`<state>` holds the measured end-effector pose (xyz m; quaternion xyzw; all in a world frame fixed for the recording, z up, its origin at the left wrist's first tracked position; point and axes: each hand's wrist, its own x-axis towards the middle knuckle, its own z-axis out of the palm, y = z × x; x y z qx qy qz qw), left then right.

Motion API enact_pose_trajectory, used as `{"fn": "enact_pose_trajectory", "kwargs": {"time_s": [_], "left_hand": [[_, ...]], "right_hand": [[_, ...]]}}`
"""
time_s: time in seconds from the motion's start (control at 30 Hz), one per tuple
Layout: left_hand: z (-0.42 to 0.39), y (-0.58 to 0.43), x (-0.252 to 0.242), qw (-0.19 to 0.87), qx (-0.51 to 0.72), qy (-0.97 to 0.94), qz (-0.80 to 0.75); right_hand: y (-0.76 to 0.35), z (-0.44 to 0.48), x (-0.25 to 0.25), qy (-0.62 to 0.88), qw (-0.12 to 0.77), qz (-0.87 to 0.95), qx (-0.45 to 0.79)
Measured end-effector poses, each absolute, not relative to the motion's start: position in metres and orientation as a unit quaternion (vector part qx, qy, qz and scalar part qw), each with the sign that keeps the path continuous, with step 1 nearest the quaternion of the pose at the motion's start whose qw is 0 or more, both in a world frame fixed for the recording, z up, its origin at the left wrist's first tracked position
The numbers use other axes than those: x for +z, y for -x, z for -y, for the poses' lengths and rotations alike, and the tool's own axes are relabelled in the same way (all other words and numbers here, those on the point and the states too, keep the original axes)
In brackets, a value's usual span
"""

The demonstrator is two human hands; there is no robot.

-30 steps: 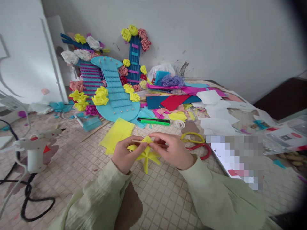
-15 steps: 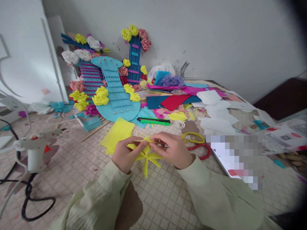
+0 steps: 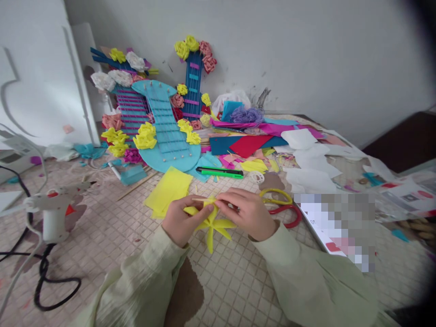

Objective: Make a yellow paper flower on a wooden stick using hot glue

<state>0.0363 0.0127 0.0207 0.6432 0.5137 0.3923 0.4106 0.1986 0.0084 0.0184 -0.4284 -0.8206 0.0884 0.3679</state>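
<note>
Between my hands is a yellow paper flower [image 3: 210, 223] with several narrow, pointed petals spread out. My left hand [image 3: 182, 219] pinches one of its petals between thumb and fingers. A thin wooden stick [image 3: 200, 200] lies across the top of that petal. My right hand [image 3: 245, 212] has its fingertips closed at the petal's right side, by the stick; the exact grip is partly hidden. Behind my left hand lie yellow paper sheets [image 3: 170, 188]. Scissors [image 3: 289, 213] with yellow and red handles rest beside my right hand.
A white glue gun [image 3: 54, 218] with a black cord stands at left. A green utility knife [image 3: 220, 172] lies ahead. Blue paper guitars [image 3: 168, 122] with paper flowers lean on the wall. A phone [image 3: 322, 227], partly blurred, and white paper scraps [image 3: 311, 159] are at right.
The view has shifted slightly, so everything sits a little further right. My hands stay on the flower's petal and the stick, with only small finger movement.
</note>
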Motion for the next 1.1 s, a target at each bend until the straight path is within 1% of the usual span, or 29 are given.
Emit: {"fn": "enact_pose_trajectory", "kwargs": {"time_s": [0.17,0.33,0.43,0.6,0.73,0.87,1.1], "left_hand": [[-0.0132,-0.0345,0.0184,0.419,0.392,-0.652,-0.495],[-0.0134,-0.0344,0.0195,0.438,0.389,-0.637,-0.5],[-0.0133,-0.0349,0.0218,0.428,0.396,-0.633,-0.51],[-0.0139,-0.0347,0.0232,0.417,0.406,-0.624,-0.522],[-0.0144,-0.0348,0.0226,0.421,0.412,-0.612,-0.527],[-0.0145,-0.0347,0.0224,0.43,0.412,-0.609,-0.524],[-0.0149,-0.034,0.0255,0.428,0.413,-0.607,-0.528]], "right_hand": [[-0.1966,-0.0071,0.0152,0.433,0.389,0.81,0.07],[-0.1939,-0.0059,0.017,0.437,0.426,0.783,0.117],[-0.1939,-0.0059,0.0199,0.444,0.424,0.774,0.154],[-0.1949,-0.0061,0.023,0.448,0.409,0.775,0.178],[-0.1944,-0.0057,0.0212,0.437,0.421,0.768,0.203],[-0.1938,-0.0056,0.0183,0.446,0.43,0.757,0.208],[-0.1951,-0.0063,0.0211,0.436,0.413,0.77,0.217]]}}
